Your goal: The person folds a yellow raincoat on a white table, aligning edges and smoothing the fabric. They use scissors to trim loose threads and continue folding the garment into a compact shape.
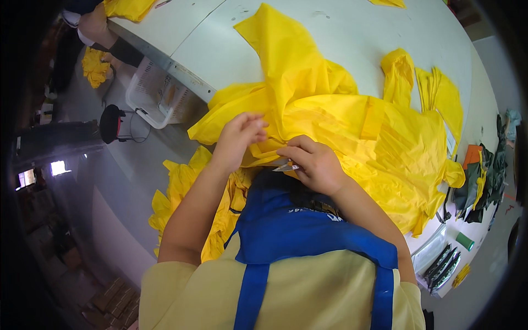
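A large piece of bright yellow fabric (352, 126), seamed like a garment, lies bunched across the table's near edge and hangs toward my lap. My right hand (316, 165) is closed around small metal thread snips (286, 167), whose pointed blades stick out to the left below the fingers. Its thumb and index finger lie at the fabric's near edge; whether they also pinch the cloth is hard to see. My left hand (240, 138) hovers just left of it over a fold, slightly blurred, its fingers loosely bent and a little apart, with nothing visible between them.
The white table (214, 49) carries more folded yellow pieces (440, 93) at the right. More yellow cloth (220, 214) hangs beside my left forearm. On the left are a white plastic basket (159, 93) and another person's arm (102, 30). A green cylinder (465, 241) and dark packets (443, 268) lie right.
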`<state>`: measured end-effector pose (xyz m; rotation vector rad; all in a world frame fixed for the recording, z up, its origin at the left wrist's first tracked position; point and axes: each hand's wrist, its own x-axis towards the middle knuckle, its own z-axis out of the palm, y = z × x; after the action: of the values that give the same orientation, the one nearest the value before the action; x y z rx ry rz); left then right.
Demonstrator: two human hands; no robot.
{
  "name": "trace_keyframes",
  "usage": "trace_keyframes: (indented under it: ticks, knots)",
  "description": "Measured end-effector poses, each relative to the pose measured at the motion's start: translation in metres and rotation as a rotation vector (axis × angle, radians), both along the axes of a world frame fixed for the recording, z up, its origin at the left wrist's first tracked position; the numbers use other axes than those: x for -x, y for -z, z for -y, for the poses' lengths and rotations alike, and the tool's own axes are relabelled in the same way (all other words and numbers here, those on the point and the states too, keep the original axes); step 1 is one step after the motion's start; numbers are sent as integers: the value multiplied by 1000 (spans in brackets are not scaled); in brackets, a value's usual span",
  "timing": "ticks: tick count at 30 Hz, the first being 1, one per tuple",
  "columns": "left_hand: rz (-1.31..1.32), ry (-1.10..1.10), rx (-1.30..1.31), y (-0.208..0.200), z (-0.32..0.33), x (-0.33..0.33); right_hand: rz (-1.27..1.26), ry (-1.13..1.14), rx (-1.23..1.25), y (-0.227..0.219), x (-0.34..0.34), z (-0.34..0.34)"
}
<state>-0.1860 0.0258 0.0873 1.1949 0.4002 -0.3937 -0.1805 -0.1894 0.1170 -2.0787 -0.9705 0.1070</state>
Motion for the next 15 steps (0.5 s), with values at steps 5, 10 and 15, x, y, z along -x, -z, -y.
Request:
trace_keyframes:
  ticks: [5,10,15]
  knots:
    - [-204,-80,519,26,12,-36,-6,-30,119,-8,1,-7]
    - [-77,-69,400,14,9,-32,192,-97,311,-9,-2,-5]
    - [126,-19,258,-13,4,-12,285,-91,384,-12,3,-8]
